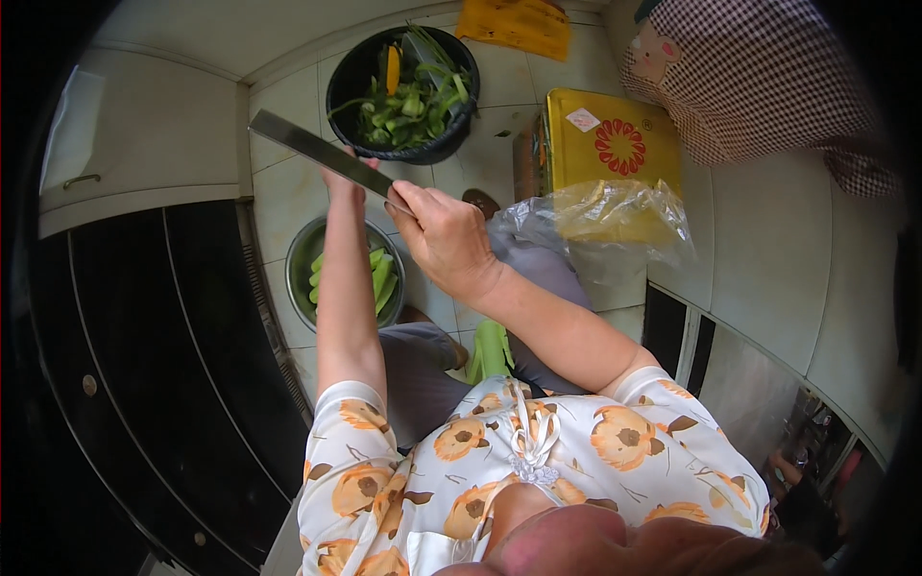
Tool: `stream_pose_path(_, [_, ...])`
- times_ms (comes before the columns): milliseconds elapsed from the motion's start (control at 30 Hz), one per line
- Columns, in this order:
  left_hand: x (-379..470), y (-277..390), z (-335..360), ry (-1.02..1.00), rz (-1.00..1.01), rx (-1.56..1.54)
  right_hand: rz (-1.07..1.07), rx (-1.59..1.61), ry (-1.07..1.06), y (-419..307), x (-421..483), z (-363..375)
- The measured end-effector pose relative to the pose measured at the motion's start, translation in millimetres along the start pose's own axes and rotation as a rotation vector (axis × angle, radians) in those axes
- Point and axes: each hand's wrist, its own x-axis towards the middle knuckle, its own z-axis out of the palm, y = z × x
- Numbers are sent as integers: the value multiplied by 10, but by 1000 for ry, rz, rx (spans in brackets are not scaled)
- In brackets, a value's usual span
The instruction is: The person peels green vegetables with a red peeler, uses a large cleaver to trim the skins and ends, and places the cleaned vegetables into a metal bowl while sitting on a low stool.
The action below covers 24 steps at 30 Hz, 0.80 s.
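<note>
My right hand (pixel 448 234) grips a wide, flat metal blade, likely a kitchen knife (pixel 317 155), near its lower end. The blade slants up and left across my left hand (pixel 342 186), hiding most of it. Only the wrist and some fingertips show, beside the near rim of a black bin (pixel 432 153); whether the left hand holds anything is hidden. Inside the bin lie green vegetable trimmings (pixel 410 108). Beneath my left forearm, a metal bowl (pixel 294 284) contains pale green peeled vegetable pieces (pixel 383 281). Light green stalks or leaves (pixel 491 349) show between my legs.
A yellow tin box (pixel 612 137) stands on the tiled floor to the right, with a clear plastic bag (pixel 598 216) over its near side. An orange-yellow packet (pixel 513 27) lies beyond. Black-fronted cabinets (pixel 166 345) flank the left; a checked cloth (pixel 756 79) hangs at upper right.
</note>
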Motion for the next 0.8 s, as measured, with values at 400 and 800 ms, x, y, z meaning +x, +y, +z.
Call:
stream_pose_path(400, [-2321,636,-77,-444,-23,61,-22,-181,-108,-15,-72,393])
stream_pose_path(800, [-1972,773,-1576,42,3,-202,323,-211,-307,1712,344,544])
